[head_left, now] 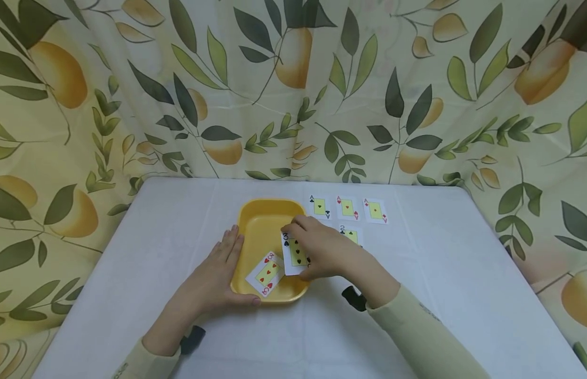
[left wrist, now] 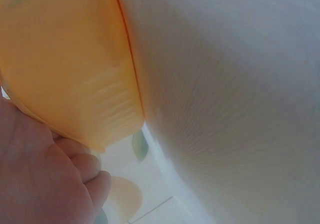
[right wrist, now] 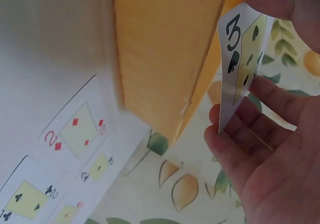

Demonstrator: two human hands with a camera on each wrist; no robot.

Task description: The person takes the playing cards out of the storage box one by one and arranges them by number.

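Observation:
A yellow tray (head_left: 261, 223) stands on the table with a hearts card (head_left: 266, 273) lying face up inside it. My left hand (head_left: 210, 279) rests along the tray's left side, fingers fairly straight against the rim and thumb at the near corner. Over the tray's right side, my right hand (head_left: 329, 247) pinches a three of spades (right wrist: 233, 74) between thumb and fingers. In the right wrist view this card is tilted on edge beside the tray wall. The right hand covers part of the card in the head view.
Right of the tray lie an ace of clubs (head_left: 319, 207), an ace of hearts (head_left: 347, 208) and an ace of diamonds (head_left: 375, 210) in a row. Nearer are a two of clubs (head_left: 351, 235), partly covered by the right hand, and a two of diamonds (right wrist: 80, 131). Patterned cloth (head_left: 293, 105) hangs behind.

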